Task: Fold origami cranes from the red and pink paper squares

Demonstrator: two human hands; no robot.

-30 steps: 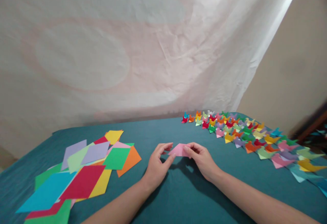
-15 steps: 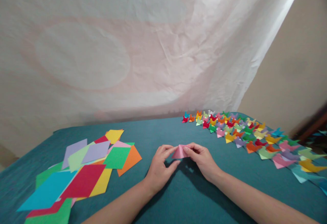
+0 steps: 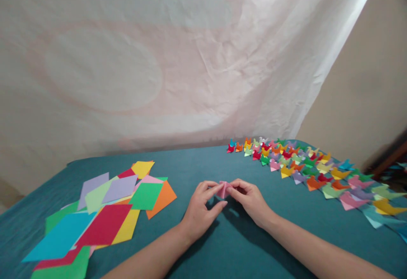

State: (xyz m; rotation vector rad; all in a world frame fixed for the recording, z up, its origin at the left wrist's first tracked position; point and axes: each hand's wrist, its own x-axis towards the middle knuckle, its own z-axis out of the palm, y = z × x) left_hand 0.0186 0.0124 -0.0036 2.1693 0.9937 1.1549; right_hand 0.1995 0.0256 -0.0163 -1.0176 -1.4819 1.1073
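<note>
A small folded piece of pink paper (image 3: pixel 224 190) is held just above the table in front of me. My right hand (image 3: pixel 249 198) pinches its right side between thumb and fingers. From the other side, the fingertips of my left hand (image 3: pixel 203 205) are on the paper's left edge, with the left thumb apart below it. A crease runs down the middle of the paper. The fingers hide part of its edges.
Loose colored paper sheets (image 3: pixel 104 224) lie overlapped on the left of the green-blue tablecloth (image 3: pixel 184 164). Rows of small folded paper birds (image 3: pixel 299 177) stand on the right. A pale sheet (image 3: pixel 190 58) hangs behind the table.
The pink paper now looks narrower and more pinched together between my fingers. My right hand has shifted slightly left, and my left thumb a little to the right.
</note>
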